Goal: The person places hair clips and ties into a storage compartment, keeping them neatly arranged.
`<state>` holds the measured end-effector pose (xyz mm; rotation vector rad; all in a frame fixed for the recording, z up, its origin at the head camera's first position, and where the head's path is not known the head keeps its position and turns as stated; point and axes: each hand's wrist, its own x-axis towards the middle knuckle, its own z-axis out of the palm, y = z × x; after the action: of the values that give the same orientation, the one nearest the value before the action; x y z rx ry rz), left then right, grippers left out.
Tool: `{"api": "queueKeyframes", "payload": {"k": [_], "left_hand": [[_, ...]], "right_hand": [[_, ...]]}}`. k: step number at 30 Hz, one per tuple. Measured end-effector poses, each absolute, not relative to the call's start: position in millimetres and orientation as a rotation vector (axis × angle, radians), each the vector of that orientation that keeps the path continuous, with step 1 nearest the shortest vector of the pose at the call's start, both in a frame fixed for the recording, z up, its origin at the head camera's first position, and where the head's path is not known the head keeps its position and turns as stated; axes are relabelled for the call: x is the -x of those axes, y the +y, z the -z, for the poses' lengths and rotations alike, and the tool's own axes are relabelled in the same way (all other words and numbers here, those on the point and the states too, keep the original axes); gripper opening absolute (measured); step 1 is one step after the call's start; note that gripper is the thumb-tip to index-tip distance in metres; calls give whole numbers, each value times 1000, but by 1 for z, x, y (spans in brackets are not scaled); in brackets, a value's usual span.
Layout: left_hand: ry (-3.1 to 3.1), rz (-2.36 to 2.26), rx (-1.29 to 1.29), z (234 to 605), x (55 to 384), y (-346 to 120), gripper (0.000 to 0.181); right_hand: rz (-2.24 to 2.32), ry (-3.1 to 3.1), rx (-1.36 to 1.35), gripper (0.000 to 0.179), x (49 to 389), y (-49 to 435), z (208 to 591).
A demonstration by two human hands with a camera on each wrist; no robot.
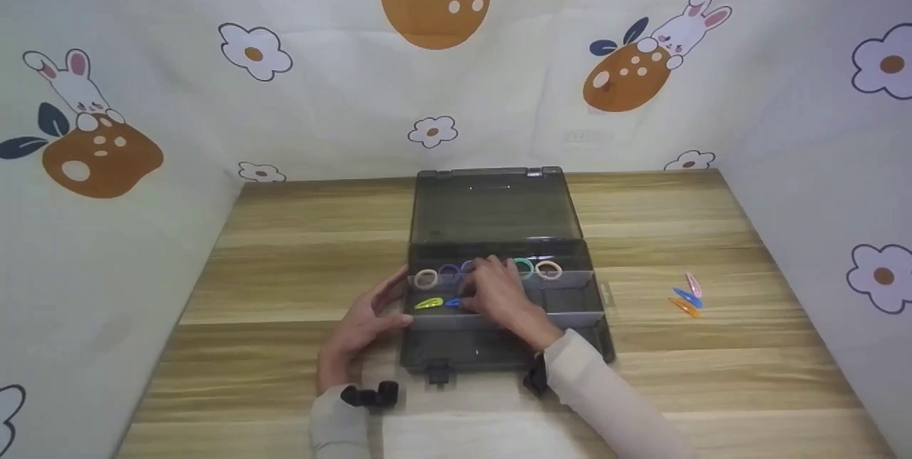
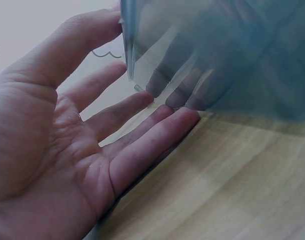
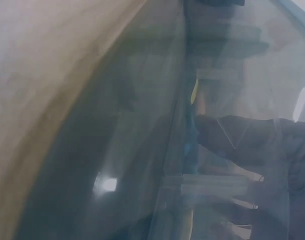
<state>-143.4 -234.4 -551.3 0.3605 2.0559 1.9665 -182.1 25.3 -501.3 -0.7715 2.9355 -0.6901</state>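
Note:
A dark see-through organizer box (image 1: 499, 350) lies with its lid folded back. My left hand (image 1: 363, 323) rests against its left side; in the left wrist view the fingers (image 2: 142, 147) stretch along the wall, with the thumb up at the rim. My right hand (image 1: 499, 295) reaches into the middle row, fingers bent, pinching a blue hair clip (image 1: 454, 302) largely covered by the hand. Left of it lies a yellow-green hair clip (image 1: 429, 303). Hair ties stand in the back row, among them a beige hair tie (image 1: 426, 279) and a green one (image 1: 526, 269).
Pink (image 1: 693, 285), blue (image 1: 687, 296) and orange hair clips (image 1: 684, 308) lie on the wooden table (image 1: 741, 373) to the right. Behind the box stands its raised lid (image 1: 495, 209). Clear dividers (image 1: 570, 319) split the box into rows. Patterned cloth (image 1: 320, 102) surrounds the table.

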Motion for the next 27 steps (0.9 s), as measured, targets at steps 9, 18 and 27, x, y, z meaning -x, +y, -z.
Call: {"api": "queueKeyframes", "payload": {"k": [9,18,27], "left_hand": [[2059,-1960,-366,550,141,-236,87],[2045,-1965,-404,549,144,-234,87],[2074,-1961,-399,551,143,-235,85]], "right_hand": [[942,2887,899,9,177,31,494],[1174,2826,870,8,165,57,454],[1267,2858,824,8,151,84,451]]}}
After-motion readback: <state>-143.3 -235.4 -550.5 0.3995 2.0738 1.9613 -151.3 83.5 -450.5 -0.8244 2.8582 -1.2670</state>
